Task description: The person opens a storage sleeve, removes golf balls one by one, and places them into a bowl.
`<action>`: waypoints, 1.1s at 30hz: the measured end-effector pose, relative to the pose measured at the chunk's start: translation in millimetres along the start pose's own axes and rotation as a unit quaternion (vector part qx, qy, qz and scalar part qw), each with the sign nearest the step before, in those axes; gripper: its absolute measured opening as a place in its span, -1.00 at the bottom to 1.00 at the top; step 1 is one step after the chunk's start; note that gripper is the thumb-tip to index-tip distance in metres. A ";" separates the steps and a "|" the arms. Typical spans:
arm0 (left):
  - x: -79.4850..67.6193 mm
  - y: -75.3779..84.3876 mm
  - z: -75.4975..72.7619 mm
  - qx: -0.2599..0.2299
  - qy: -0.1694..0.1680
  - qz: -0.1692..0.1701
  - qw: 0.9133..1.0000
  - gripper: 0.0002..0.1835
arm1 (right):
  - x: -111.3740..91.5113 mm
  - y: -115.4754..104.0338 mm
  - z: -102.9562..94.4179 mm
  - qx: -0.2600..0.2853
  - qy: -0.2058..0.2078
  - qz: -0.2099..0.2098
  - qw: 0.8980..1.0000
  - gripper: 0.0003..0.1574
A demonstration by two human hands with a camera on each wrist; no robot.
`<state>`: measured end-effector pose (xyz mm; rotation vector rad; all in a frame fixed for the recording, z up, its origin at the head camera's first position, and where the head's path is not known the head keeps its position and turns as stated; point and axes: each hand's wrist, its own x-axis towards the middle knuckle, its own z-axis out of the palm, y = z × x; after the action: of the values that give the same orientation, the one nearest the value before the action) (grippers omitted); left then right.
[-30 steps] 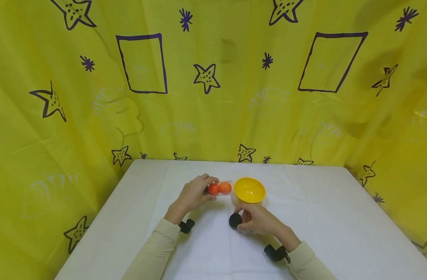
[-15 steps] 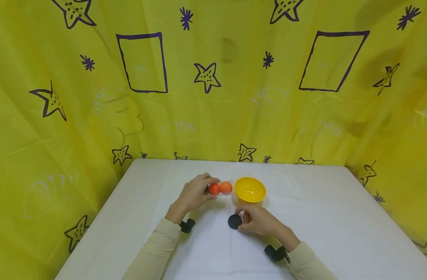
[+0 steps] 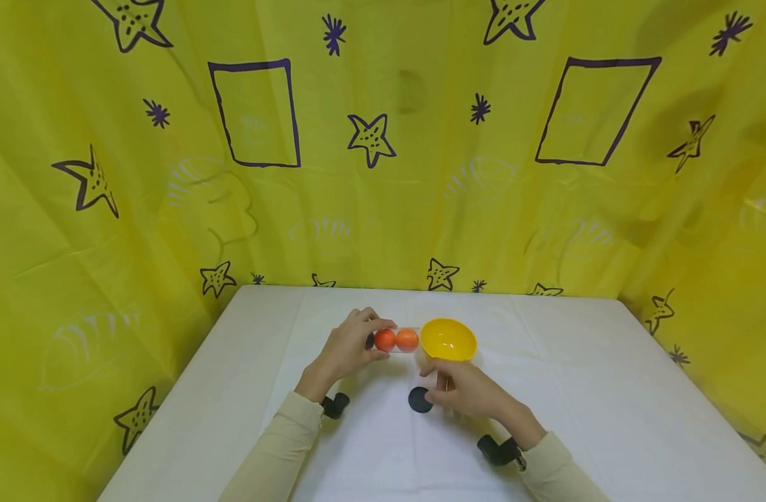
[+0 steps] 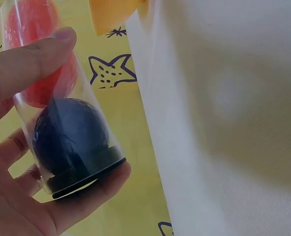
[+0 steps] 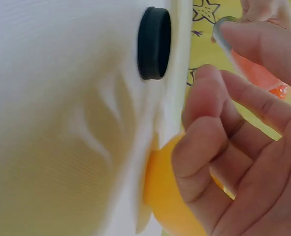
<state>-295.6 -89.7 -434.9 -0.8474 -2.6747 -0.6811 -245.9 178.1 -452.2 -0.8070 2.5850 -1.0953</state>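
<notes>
My left hand [image 3: 348,345] grips a clear tube [image 4: 84,91] with its fingers curled round the side. Inside the tube are a dark ball [image 4: 69,132] at the black base, a red ball [image 3: 385,339] and an orange ball [image 3: 408,339]. In the head view the tube lies sideways, its orange end beside the yellow bowl [image 3: 448,340]. A black round cap [image 3: 419,399] rests on the white table. My right hand [image 3: 470,390] hovers just right of that cap, holding nothing, its fingers loosely bent. The right wrist view shows the cap [image 5: 154,43] apart from the fingertips.
The white-covered table [image 3: 546,390] reaches back to a yellow curtain [image 3: 370,209] with drawn stars and frames. The bowl stands just beyond my right hand. A black wrist camera [image 3: 497,450] sits on my right wrist, another [image 3: 336,405] on my left.
My right hand has let go of the black cap, which went from held between the fingers to resting on the table. The left hand stays almost still with the tube.
</notes>
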 end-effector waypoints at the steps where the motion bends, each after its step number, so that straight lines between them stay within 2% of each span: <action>1: 0.0 0.2 -0.3 -0.002 0.001 0.001 1.000 -0.50 | 0.1 -0.2 -0.9 -0.002 0.007 -0.003 1.000 -0.59; 8: 0.2 1.5 -2.1 -0.016 0.005 0.000 1.000 -0.50 | 1.3 -2.8 -4.9 -0.012 0.073 0.029 0.997 -0.67; 18: 1.8 4.8 -3.6 -0.018 0.016 0.017 1.000 -0.49 | 3.6 -4.5 -7.8 0.016 0.141 0.060 0.988 -0.66; 26: 1.9 10.0 -6.2 -0.008 0.012 0.026 1.000 -0.48 | 4.2 -4.2 -8.3 0.061 0.159 0.064 0.983 -0.58; 33: 2.9 15.4 -6.9 0.012 0.021 0.041 0.999 -0.49 | 4.0 -2.0 -8.2 0.087 0.156 0.041 0.983 -0.52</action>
<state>-288.0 -80.7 -422.5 -0.9199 -2.5898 -0.6381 -251.7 179.5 -445.0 -0.5192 2.6868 -1.5002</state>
